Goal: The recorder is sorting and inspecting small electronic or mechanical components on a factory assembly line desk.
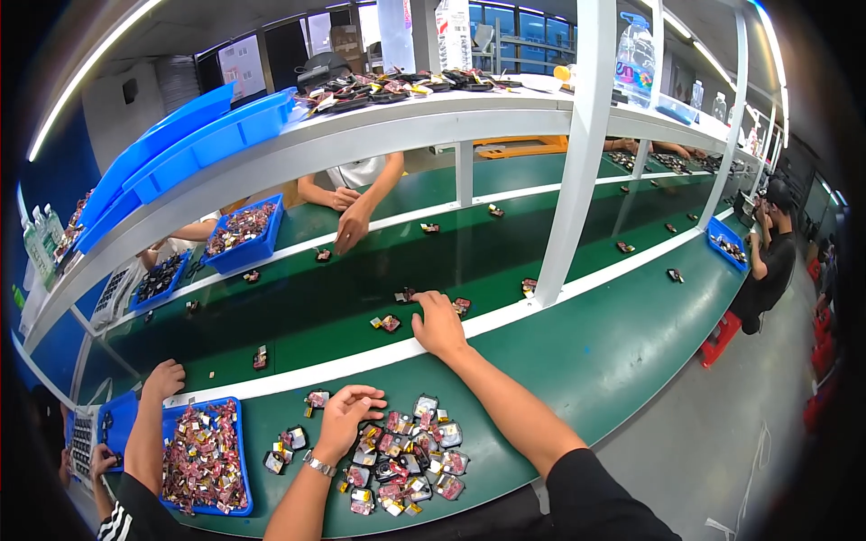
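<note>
My left hand (pixel 350 417), with a metal-banded watch at its wrist, hovers over the near edge of a pile of small electronic units (pixel 410 460). Its fingers are loosely bent and apart, with nothing visible in them. My right hand (pixel 439 326) reaches over the white rail onto the green conveyor belt (pixel 334 347). Its forefinger meets a small dark unit (pixel 403 296), while the thumb stands away from it. Beside that hand lie another unit (pixel 387 323) with a yellow-and-white tab and a third unit (pixel 461 307), partly behind the hand.
A blue tray (pixel 241 451) of red-and-white small parts stands left of the pile. A co-worker's arm (pixel 149 424) reaches in beyond it. Across the belt, another person's hands (pixel 354 216) work near a blue bin (pixel 271 243). A white shelf post (pixel 577 153) rises at the rail.
</note>
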A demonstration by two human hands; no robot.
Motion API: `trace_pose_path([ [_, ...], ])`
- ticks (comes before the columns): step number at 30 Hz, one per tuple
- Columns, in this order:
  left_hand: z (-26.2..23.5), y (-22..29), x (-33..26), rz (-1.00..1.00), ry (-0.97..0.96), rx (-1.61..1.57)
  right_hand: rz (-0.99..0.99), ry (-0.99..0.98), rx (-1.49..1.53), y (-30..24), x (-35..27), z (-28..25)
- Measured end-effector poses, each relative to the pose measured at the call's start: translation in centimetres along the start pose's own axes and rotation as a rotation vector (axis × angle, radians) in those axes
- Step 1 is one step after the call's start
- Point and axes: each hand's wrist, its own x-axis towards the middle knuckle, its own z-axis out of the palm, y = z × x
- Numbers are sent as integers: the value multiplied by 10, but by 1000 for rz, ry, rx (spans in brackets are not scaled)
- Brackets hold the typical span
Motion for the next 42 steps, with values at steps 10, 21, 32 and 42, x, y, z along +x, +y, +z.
trace_pose_path([
  [10, -5, -2, -2, -14, -18, -24, 356, -204, -140, 26, 25, 22],
  [21, -2, 3, 0, -21, -84, -63, 248, 5, 130, 49, 21, 23],
  [32, -11, -11, 0, 213, 204, 37, -110, -661, 351, -59, -49, -23],
  [42, -15, -13, 6, 201, 245, 59, 307, -153, -144, 1, -5, 17],
])
